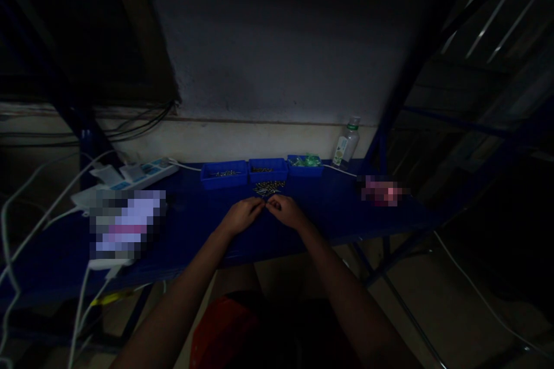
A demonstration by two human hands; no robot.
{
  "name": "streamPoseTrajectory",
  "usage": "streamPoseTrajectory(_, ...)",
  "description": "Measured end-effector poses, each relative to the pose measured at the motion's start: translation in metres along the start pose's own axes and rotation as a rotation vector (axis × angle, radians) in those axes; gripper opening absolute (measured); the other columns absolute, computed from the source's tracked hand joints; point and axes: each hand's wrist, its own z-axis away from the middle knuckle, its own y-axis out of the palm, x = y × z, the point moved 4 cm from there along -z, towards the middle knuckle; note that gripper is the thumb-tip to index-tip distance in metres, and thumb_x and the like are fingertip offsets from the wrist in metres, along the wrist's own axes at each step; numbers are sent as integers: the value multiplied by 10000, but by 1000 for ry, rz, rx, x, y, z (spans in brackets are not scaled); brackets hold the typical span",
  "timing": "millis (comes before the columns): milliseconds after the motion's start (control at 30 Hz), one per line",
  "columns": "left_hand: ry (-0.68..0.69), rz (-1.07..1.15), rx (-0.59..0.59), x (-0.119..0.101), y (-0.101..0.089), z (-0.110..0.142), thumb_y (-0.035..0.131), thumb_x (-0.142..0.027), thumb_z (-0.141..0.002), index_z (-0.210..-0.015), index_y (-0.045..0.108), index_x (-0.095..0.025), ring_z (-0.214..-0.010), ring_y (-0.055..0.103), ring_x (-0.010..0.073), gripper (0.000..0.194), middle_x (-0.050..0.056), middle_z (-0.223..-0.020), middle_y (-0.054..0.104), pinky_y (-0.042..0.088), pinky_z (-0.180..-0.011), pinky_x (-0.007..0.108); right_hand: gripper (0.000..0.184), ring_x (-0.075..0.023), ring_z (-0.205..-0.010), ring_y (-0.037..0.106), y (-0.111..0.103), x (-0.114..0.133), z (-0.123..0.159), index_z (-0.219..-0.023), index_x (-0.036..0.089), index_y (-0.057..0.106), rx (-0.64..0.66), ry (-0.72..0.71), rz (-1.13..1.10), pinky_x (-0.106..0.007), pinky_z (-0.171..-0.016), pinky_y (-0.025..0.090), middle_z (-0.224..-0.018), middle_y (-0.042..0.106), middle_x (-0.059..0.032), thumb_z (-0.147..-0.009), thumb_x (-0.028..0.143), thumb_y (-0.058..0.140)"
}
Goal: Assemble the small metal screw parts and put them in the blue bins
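Note:
My left hand point(243, 215) and my right hand point(285, 210) meet fingertip to fingertip above the blue table. Both are closed in a pinch, and whatever lies between the fingers is too small and dark to make out. Just beyond the fingertips is a pile of small metal pieces point(269, 187), some brassy and some silvery and thin. Behind it stand blue trays: the left tray point(224, 182) holds thin silvery pieces, the middle tray point(268, 175) dark brassy ones. In the right tray point(305, 171) lies crumpled green clear plastic point(308, 161).
A clear bottle point(346, 143) with a green cap ring stands at the back right. On the left are a white power strip point(151, 170) with plugs and a blurred-out device point(127, 225) on a cable. A blurred pink thing point(383, 191) lies at right. Blue frame posts flank the table point(337, 216).

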Motion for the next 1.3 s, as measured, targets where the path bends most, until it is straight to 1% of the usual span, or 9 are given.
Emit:
streamPoseTrajectory(400,1,-7,-3,0,1,0,346,-315,-881,-870,570,-203,-768,560,153,251,30,-841,601,394,-677,236,143,-97,-669,540,2,-3,0,-810,182,563,3,-17,-6,-204,-643,390,-767,620,-5,-819,299,482)
streamPoseTrajectory(633,-7,-8,12,0,0,0,341,-321,-882,-883,574,-202,-790,564,158,261,35,-868,609,396,-686,238,153,-99,-678,546,0,0,0,-867,189,577,19,8,3,-205,-658,399,-779,623,-4,-821,301,484)
streamPoseTrajectory(833,-19,-2,7,0,0,0,340,-326,-882,-901,579,-206,-803,563,160,268,34,-864,610,401,-714,243,167,-105,-694,543,-1,3,1,-895,186,600,34,-19,21,-211,-668,398,-814,626,-13,-820,288,491)
streamPoseTrajectory(1100,-12,15,-4,-3,-2,0,349,-330,-879,-883,585,-207,-793,565,161,266,35,-853,613,401,-699,242,170,-111,-704,551,-1,1,0,-925,189,594,25,-2,5,-219,-684,408,-810,627,-13,-820,270,488)
streamPoseTrajectory(1300,-11,-6,-3,-1,0,-1,348,-328,-883,-896,586,-208,-788,569,158,267,35,-862,615,401,-695,241,154,-103,-680,544,0,0,1,-898,185,578,6,-9,-14,-207,-652,403,-780,616,-6,-817,278,487)
